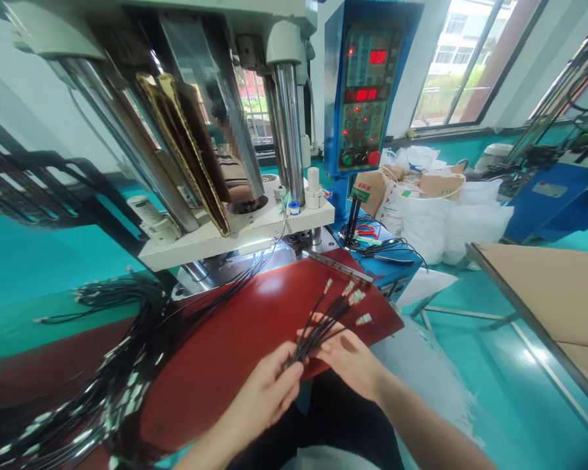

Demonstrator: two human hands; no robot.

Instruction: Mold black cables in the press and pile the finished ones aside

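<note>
A bundle of black cables (318, 333) with pale connectors (357, 297) at its far ends fans out above the red tabletop (225, 346). Fingers and thumb of my left hand (272, 385) are closed around the near part of the bundle. My right hand (350, 356) is curled about the same cables a little further along, with its fingers partly hidden behind them. More black cables run from the bundle's left across the tabletop toward the press (255, 228).
A large pile of black cables with white ends (122, 385) covers the tabletop's left side. A control box (365, 98) with red digits stands behind, at the right. Red-handled pliers (367, 231) lie on the blue stand. White sacks (421, 215) and a cardboard-topped table (558, 281) are further right.
</note>
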